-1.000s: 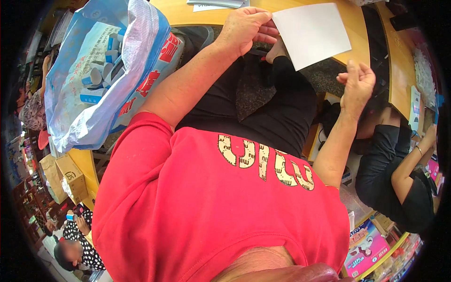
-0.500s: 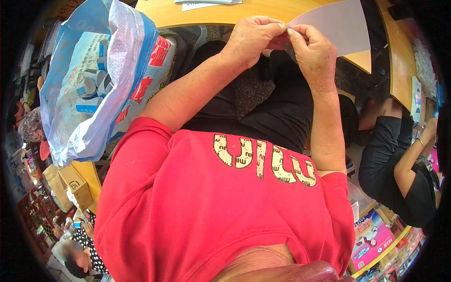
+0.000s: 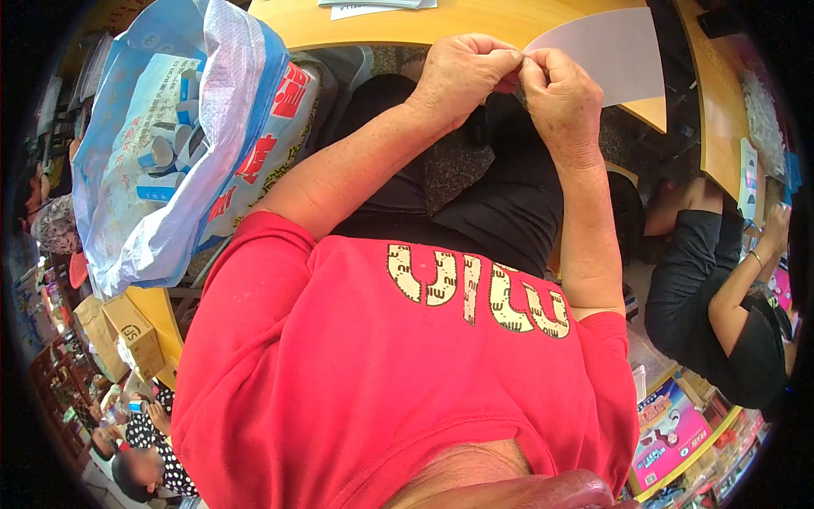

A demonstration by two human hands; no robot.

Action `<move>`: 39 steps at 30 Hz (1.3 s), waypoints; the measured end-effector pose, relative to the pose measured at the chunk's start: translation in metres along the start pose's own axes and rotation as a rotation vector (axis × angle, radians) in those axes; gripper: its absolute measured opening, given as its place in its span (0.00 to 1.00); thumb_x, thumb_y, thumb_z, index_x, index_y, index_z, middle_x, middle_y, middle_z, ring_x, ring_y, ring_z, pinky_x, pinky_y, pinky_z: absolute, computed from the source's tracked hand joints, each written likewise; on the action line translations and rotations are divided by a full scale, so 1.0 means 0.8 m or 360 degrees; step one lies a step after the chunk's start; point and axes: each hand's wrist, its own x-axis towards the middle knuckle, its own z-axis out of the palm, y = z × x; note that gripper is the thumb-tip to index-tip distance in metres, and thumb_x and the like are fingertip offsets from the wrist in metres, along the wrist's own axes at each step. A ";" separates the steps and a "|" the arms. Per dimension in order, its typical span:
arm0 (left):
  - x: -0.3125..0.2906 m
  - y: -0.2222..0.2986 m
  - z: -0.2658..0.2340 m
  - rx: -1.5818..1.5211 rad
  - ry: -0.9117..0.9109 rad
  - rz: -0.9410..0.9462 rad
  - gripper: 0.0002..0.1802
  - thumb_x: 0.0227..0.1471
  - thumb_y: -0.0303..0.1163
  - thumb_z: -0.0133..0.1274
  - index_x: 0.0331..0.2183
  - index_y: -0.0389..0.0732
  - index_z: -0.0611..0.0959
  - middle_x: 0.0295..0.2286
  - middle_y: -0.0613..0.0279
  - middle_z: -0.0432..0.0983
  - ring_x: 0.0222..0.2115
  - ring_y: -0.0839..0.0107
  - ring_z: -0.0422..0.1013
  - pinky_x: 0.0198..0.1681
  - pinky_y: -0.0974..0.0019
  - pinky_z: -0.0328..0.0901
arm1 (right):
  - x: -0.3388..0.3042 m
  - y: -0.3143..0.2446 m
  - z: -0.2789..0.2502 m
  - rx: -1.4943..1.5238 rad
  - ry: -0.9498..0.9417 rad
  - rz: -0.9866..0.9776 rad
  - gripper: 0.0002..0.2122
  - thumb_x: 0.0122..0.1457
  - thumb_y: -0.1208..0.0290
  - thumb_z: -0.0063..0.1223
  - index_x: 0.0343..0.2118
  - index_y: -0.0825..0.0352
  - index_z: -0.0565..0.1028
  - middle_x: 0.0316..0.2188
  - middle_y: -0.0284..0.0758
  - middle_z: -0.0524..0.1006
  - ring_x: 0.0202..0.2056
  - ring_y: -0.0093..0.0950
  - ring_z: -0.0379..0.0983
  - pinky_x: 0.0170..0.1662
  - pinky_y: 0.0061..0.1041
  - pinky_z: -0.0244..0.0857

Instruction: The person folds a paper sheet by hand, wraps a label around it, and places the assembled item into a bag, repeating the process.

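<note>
A pale, curved-edged sheet of paper (image 3: 619, 55) spreads out to the right above the table's edge. Its left corner lies where the fingertips of both hands meet. My left hand (image 3: 462, 81) is closed in a pinch at that corner, thumb and forefinger pressed together. My right hand (image 3: 564, 102) grips the same end, fingers curled under and thumb on top. The exact spot between the fingertips is hidden.
At the left stands a large woven plastic bag (image 3: 229, 110) holding several blue-and-white curled paper pieces (image 3: 161, 187). Stacked sheets (image 3: 381, 4) lie on the yellow table (image 3: 339, 25). Another person (image 3: 712, 297) sits at the right; a cardboard box (image 3: 134, 335) is at lower left.
Both hands keep their pinch at the corner, shifting only slightly. The sheet has moved a little left and down. At the right, the other person's hand has moved up a bit.
</note>
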 end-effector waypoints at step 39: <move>-0.010 0.007 -0.019 0.0159 -0.0130 -0.0022 0.09 0.45 0.30 0.46 0.27 0.33 0.75 0.21 0.58 0.72 0.21 0.75 0.69 0.26 0.74 0.66 | -0.001 -0.010 -0.020 0.0546 -0.0381 0.0803 0.07 0.44 0.73 0.44 0.20 0.71 0.71 0.15 0.35 0.71 0.16 0.21 0.67 0.22 0.18 0.61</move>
